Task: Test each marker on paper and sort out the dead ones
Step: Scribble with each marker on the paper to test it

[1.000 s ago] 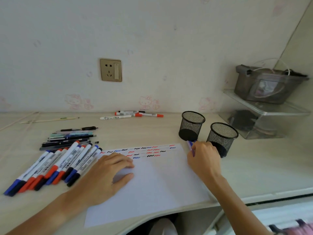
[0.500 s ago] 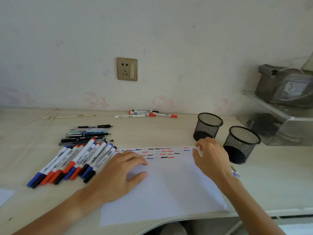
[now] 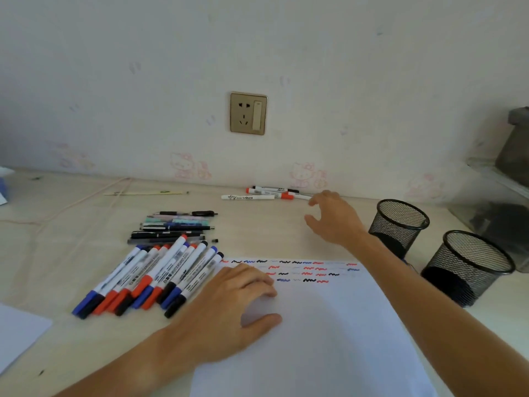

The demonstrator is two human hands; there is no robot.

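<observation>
The right hand (image 3: 333,222) is empty, fingers loosely spread with thumb and forefinger apart like an open pinch, reaching toward the small group of markers (image 3: 269,193) lying against the wall, below the wall socket (image 3: 248,113). Its fingertips are just beside the near end of that group, not yet touching as far as can be seen. The left hand (image 3: 237,308) lies flat with fingers spread on the paper (image 3: 329,339), pinning it.

Those markers look like slim plastic barrels: light, stiff, smooth and round, so they will likely roll if nudged sideways. The sensible hold is a pinch across the middle of one barrel, lifted straight up, with the cap end left free to pull off. They lie touching each other, so picking one without dragging its neighbour needs a fingertip grip, not a sweep.

The paper, nearer the person than the socket, carries rows of black, blue and red test squiggles (image 3: 303,272) along its far edge. Left of the paper is a fanned row of whiteboard markers (image 3: 154,276), and behind them, toward the socket, a stack of pens (image 3: 174,227). Right of the paper stand two black mesh cups (image 3: 399,222), probably the sorting bins. All sit on the bench (image 3: 71,239).
</observation>
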